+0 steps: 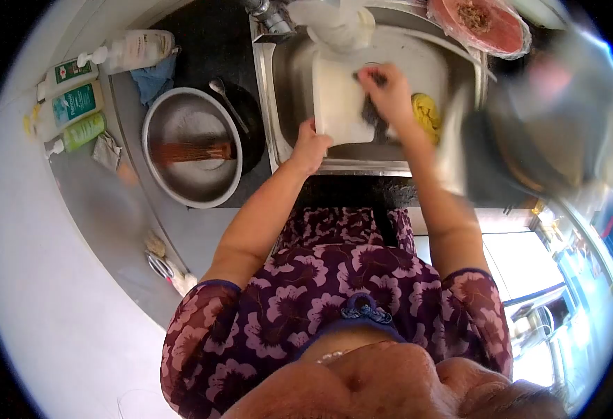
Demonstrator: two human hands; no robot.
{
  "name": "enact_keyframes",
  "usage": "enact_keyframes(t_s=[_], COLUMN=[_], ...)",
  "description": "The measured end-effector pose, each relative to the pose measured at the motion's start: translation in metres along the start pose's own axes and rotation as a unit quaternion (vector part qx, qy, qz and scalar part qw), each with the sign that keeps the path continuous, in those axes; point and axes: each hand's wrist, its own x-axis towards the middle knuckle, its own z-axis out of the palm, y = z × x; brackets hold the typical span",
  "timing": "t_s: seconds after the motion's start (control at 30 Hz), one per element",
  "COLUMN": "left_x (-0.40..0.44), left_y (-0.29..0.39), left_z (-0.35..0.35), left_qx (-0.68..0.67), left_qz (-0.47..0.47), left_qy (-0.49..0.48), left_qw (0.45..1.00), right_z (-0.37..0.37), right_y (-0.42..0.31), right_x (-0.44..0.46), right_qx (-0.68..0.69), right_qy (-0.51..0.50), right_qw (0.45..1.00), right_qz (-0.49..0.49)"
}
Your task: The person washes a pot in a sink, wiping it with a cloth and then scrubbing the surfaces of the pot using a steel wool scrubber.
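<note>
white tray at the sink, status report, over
Left hand gripping white tray by near left corner; right hand over it, holding something dark; yellow bundle right of tray in sink, not blocking.

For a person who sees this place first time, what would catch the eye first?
Probably the pale, flat rectangular item in the steel sink, its edge gripped by the left hand, the right hand above it. Then the bright yellow crumpled cloth on the sink's right, and the round metal bowl left of the sink, with reddish-brown bristles inside.
</note>
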Motion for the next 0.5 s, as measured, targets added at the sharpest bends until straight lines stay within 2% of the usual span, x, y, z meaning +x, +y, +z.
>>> enact_keyframes(t_s=[0.07,0.1,0.2,0.27,0.37,0.47,0.5], left_x=[0.003,0.002,0.003,-0.001,-0.001,0.001,0.002], left_y=[0.001,0.003,0.009,0.005,0.003,0.007,0.007], left_z=[-0.003,-0.004,-0.002,-0.001,0.001,-0.003,-0.006], left_qx=[0.000,-0.018,-0.035,-0.053,-0.079,-0.050,-0.044], left_qz=[0.000,0.005,-0.003,-0.011,-0.002,-0.019,-0.029], left_qy=[-0.009,-0.010,0.001,0.004,-0.002,0.005,0.010], left_qw=[1.000,1.000,0.999,0.999,0.997,0.999,0.999], right_z=[0.004,0.005,-0.009,-0.009,0.009,0.007,0.004], right_y=[0.009,0.012,-0.024,-0.026,-0.010,-0.011,-0.014], right_x=[0.038,0.028,-0.056,-0.069,0.000,0.042,0.025], right_qx=[0.079,0.097,-0.078,-0.096,-0.024,0.109,0.051], right_qy=[-0.077,-0.050,0.005,0.006,0.027,-0.086,-0.047], right_qw=[0.981,0.993,0.986,0.983,0.998,0.971,0.995], right_qz=[0.157,0.054,-0.147,-0.158,-0.051,0.194,0.071])
